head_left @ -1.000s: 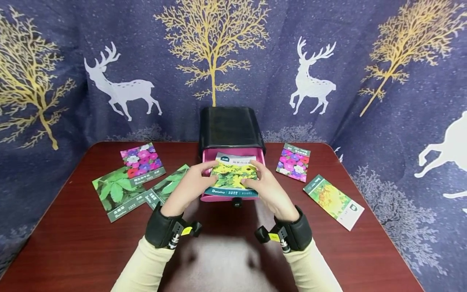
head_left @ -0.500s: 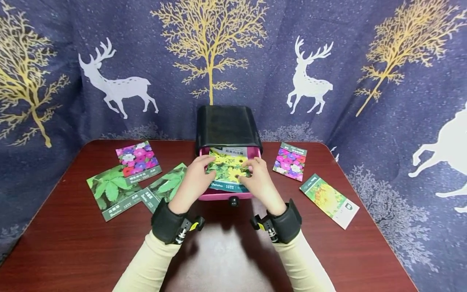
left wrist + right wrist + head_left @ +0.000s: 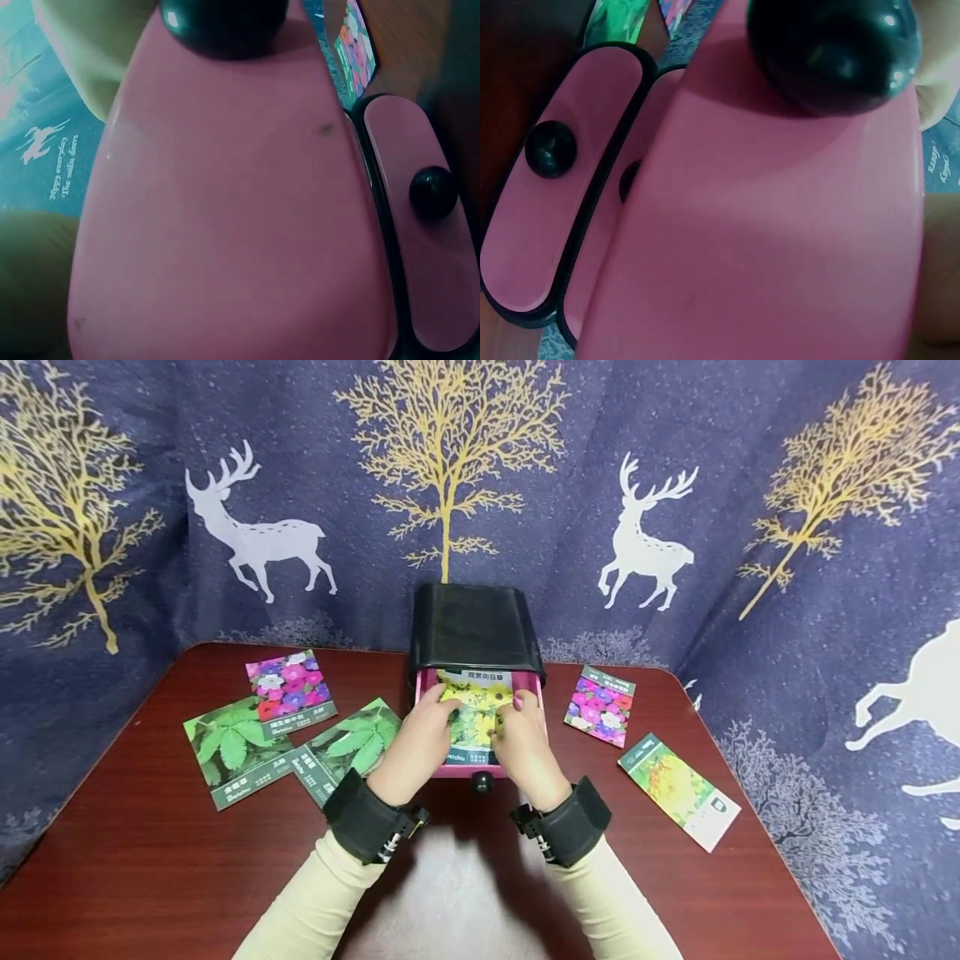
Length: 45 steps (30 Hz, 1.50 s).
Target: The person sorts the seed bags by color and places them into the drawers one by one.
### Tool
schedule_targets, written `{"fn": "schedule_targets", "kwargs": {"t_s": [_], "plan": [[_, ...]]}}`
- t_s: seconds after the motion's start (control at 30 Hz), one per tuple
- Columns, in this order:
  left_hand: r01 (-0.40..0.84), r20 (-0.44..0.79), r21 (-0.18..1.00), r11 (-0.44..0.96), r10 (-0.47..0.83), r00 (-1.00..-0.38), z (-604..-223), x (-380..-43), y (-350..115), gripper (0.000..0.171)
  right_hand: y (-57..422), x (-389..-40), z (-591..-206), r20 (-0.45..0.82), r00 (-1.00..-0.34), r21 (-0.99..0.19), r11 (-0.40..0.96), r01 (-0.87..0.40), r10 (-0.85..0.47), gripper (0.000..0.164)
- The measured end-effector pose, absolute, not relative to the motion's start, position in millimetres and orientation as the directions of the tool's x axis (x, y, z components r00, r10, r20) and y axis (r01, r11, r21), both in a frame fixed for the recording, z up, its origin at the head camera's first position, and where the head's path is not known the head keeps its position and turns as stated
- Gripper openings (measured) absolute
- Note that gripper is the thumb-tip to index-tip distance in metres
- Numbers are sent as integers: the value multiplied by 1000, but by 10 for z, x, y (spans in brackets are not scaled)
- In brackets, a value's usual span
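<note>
Left of the open drawer lie three packets; right, two others

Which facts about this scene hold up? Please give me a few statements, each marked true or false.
1. The left hand and right hand are at opposite sides of the yellow-flower packet. True.
2. The drawer is fully shut. False: the pink drawer is pulled partly out of its black housing.
3. The drawer knob is white. False: the knob is black.
4. An orange-flower packet lies on the table to the person's right. True.
5. The left-side petunia packet lies under a leaf packet. False: the petunia packet overlaps the leaf packet from above.
</note>
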<state>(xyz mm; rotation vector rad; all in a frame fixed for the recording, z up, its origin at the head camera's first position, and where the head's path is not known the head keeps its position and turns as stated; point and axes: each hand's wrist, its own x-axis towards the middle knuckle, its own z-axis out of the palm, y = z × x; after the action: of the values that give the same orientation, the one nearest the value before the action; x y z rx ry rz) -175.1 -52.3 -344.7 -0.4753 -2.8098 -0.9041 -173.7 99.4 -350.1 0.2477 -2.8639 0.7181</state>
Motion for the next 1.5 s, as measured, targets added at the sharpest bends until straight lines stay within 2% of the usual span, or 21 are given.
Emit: {"fn": "schedule_targets", "kwargs": {"t_s": [0.07,0.23,0.6,0.7,0.83,1.0,1.1,1.2,1.33,1.5], "plan": [[363,244,507,782,274,-930,-3454,-1748,-509,32,991,-1747,-3525,226,-966,-415,884,-216,-130,8],[418,270,425,803,328,-905,-3485,-1736,-492,27,970,-1734,-3529,240,-958,-344,910,-233,-154,24],[506,393,269,819,387,-834,-3532,-1750,-474,19,972,-1712,-3543,277,-950,-340,909,-241,-148,30],[517,417,222,826,399,-816,-3531,-1752,-468,17,997,-1708,-3542,287,-946,-383,887,-257,-150,30],[512,415,211,833,398,-818,-3533,-1741,-455,15,1092,-1663,-3504,312,-940,-521,802,-292,-140,36],[502,417,213,838,387,-822,-3532,-1729,-446,12,1441,-1625,-3435,389,-919,-610,732,-305,-59,43],[501,432,216,838,379,-819,-3534,-1702,-441,9,1822,-1654,-3477,420,-907,-588,767,-257,18,44],[517,452,273,811,366,-813,-3512,-1608,-439,11,2291,-1680,-3615,412,-907,-541,825,-166,88,44],[542,473,357,761,353,-808,-3472,-1388,-457,15,2903,-1654,-3847,322,-927,-491,871,12,194,44],[597,516,332,730,389,-763,-3528,-1190,-451,10,3499,-1607,-4110,162,-937,-433,875,216,311,50]]}}
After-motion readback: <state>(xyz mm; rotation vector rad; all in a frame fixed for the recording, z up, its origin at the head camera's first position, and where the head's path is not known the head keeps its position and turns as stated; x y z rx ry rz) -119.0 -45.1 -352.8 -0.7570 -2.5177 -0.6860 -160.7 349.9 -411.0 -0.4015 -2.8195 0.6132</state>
